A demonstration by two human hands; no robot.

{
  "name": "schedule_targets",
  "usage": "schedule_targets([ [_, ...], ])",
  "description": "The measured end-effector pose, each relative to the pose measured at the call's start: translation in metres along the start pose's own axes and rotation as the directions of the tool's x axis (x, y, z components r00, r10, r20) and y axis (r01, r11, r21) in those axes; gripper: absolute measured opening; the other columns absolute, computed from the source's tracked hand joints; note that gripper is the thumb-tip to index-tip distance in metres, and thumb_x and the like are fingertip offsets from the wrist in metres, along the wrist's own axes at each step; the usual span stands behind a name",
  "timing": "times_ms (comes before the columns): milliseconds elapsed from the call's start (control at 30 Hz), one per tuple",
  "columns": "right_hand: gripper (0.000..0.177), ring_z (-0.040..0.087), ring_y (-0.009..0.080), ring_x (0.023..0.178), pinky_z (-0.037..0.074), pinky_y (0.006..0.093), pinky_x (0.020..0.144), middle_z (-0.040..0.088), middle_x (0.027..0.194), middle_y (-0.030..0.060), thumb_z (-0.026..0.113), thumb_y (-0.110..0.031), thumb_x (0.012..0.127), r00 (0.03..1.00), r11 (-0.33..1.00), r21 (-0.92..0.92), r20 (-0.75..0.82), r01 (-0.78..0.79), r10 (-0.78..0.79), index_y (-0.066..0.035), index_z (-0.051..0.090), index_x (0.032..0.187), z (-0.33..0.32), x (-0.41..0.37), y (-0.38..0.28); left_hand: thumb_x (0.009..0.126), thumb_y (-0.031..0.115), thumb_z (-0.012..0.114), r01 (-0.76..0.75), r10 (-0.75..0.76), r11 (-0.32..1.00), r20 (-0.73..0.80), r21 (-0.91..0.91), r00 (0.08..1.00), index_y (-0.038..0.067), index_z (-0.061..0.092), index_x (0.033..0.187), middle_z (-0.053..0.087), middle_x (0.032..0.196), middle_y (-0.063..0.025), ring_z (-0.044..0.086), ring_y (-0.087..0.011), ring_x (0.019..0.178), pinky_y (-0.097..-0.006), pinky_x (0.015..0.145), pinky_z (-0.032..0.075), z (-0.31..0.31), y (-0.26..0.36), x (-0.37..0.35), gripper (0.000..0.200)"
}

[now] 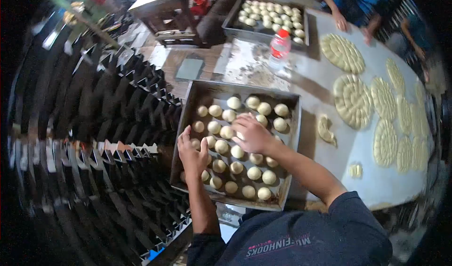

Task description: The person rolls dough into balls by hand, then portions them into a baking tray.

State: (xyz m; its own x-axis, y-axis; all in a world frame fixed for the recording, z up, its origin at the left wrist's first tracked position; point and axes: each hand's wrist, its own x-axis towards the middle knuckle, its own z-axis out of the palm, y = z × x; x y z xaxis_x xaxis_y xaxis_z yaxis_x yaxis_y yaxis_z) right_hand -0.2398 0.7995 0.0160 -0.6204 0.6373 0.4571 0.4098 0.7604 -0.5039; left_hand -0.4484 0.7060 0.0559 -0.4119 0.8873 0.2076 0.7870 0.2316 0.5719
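Note:
A dark metal baking tray [292, 120] holds several rows of round pale dough balls [221, 146]. At its left side my left hand [192, 155] is open, thumb and fingers apart, with one dough ball [195, 144] between them. Near the middle of the tray my right hand [254, 133] curls over a dough ball [240, 135], which shows only in part under the palm. The right fingertips are partly hidden by the hand itself.
A second tray [228, 26] of dough balls stands beyond a red-capped plastic bottle [280, 47]. To the right, a pale work table [329, 171] carries several scored dough rounds [352, 101] and loose dough pieces [326, 130]. Stacked dark metal trays [99, 171] fill the left. Another person's hand [340, 21] rests on the table's far edge.

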Motion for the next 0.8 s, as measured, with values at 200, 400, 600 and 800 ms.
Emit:
schedule_targets([
  [200, 0.012, 0.061, 0.0211, 0.076, 0.049, 0.0338, 0.07, 0.063, 0.078, 0.0081, 0.067, -0.012, 0.082, 0.604, 0.858, 0.127, -0.659, -0.498, 0.448, -0.002, 0.061, 0.081, -0.184, -0.19, 0.02, 0.079, 0.02, 0.076, -0.278, 0.49, 0.831, 0.397, -0.482, 0.776, 0.005, 0.057, 0.126, 0.057, 0.12, -0.0177, 0.058, -0.0338, 0.11, -0.0422, 0.093, 0.048, 0.082, 0.181, -0.084, 0.053],
  [400, 0.012, 0.056, 0.0172, 0.071, 0.046, 0.0297, 0.069, 0.058, 0.075, 0.0066, 0.064, -0.01, 0.086, 0.219, 0.85, 0.089, -0.948, -0.518, 0.233, -0.001, 0.059, 0.081, -0.332, -0.329, -0.007, 0.078, 0.033, 0.078, -0.533, 0.817, 0.561, 0.526, -0.634, 0.235, 0.002, 0.048, 0.134, 0.052, 0.126, -0.0212, 0.049, -0.039, 0.117, -0.0483, 0.101, 0.041, 0.275, 0.325, -0.203, 0.071],
  [600, 0.018, 0.056, 0.0135, 0.071, 0.047, 0.029, 0.068, 0.06, 0.076, 0.0048, 0.067, -0.018, 0.087, 0.131, 0.607, 0.326, -0.8, -0.724, 0.586, -0.002, 0.061, 0.083, -0.34, -0.504, -0.009, 0.079, 0.034, 0.074, -0.796, 0.892, 0.323, 0.447, -0.512, 0.074, -0.001, 0.052, 0.118, 0.052, 0.106, -0.0206, 0.05, -0.0403, 0.108, -0.0492, 0.089, 0.048, 0.356, 0.374, -0.292, 0.056],
  [800, 0.051, 0.062, 0.0176, 0.094, 0.052, 0.033, 0.08, 0.064, 0.103, 0.01, 0.067, -0.035, 0.091, 0.302, 0.374, 0.86, -0.276, -0.345, 0.913, -0.001, 0.052, 0.126, -0.283, -0.5, 0.019, 0.096, 0.02, 0.064, 0.398, 0.575, 0.592, 0.713, -0.701, 0.402, 0.005, 0.045, 0.109, 0.065, 0.084, -0.0086, 0.063, -0.0165, 0.07, -0.0262, 0.062, 0.048, 0.277, 0.429, -0.301, 0.027],
])
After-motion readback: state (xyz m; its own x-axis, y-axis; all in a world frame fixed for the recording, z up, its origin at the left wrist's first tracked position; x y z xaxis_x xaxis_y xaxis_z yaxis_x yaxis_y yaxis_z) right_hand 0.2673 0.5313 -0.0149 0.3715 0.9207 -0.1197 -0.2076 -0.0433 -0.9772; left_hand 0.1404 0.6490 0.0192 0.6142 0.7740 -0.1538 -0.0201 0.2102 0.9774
